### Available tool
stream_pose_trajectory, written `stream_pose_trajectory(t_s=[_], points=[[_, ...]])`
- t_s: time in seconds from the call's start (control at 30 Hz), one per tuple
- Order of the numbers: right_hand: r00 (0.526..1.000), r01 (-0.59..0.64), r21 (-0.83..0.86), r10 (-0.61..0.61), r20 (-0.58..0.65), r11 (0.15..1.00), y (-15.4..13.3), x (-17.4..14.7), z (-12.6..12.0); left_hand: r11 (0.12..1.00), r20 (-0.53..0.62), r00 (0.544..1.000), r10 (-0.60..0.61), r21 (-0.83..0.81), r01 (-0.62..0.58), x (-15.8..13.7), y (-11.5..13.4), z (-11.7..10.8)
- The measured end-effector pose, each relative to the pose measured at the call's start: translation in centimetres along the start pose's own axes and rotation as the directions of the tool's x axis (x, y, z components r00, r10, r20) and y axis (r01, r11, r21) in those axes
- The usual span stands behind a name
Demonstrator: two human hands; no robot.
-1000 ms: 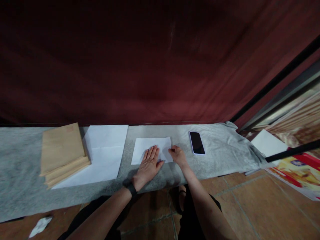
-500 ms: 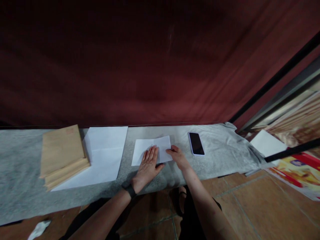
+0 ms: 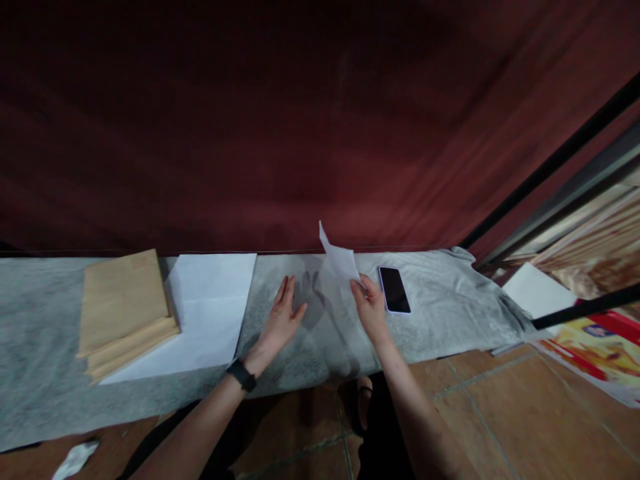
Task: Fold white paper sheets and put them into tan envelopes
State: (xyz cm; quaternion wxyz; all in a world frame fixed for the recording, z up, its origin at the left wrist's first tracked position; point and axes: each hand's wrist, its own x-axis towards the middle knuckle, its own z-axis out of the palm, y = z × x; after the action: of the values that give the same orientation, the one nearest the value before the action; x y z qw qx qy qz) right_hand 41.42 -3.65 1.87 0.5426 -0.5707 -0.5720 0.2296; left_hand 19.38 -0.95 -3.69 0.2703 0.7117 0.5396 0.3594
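Note:
Between the thumb and fingers of my right hand (image 3: 370, 307) is a folded sheet of white paper (image 3: 341, 260). It is lifted off the grey cloth (image 3: 320, 347) and tilted, its far end pointing up toward the dark red backdrop. My left hand (image 3: 283, 319) hovers apart from the paper over the cloth, thumb and fingers spread, holding nothing. A dark band circles the left wrist. Close to my right hand, on its right side, lies a phone (image 3: 395, 291) with a dark screen and pale edge.
On the left, a stack of brown envelopes (image 3: 125, 300) rests partly over large white sheets (image 3: 215, 313). The dark red backdrop (image 3: 300, 133) rises behind the cloth. At right are a black bar (image 3: 585, 310) and a colourful printed box (image 3: 605, 353). A crumpled white scrap (image 3: 77, 459) lies on the tiled floor.
The folded paper has left the cloth, raised and tilted in my right hand. My left hand has come off the paper and shifted left, fingers apart.

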Motion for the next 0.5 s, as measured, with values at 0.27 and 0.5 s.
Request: stream_pose_trajectory(t_s=[0.27,0.5], points=[[0.713,0.568,-0.409,-0.178,0.678,0.714,-0.6,-4.2,2.2,0.747,-0.129,0.851,-0.509,-0.557,0.362,2.3,-2.1,-2.8],[0.547,0.715,-0.342,-0.182,0.817,0.610,-1.4,-6.8,3.5,0.953,0.203,0.978,-0.046,-0.284,0.104,1.6,0.1,-2.9]])
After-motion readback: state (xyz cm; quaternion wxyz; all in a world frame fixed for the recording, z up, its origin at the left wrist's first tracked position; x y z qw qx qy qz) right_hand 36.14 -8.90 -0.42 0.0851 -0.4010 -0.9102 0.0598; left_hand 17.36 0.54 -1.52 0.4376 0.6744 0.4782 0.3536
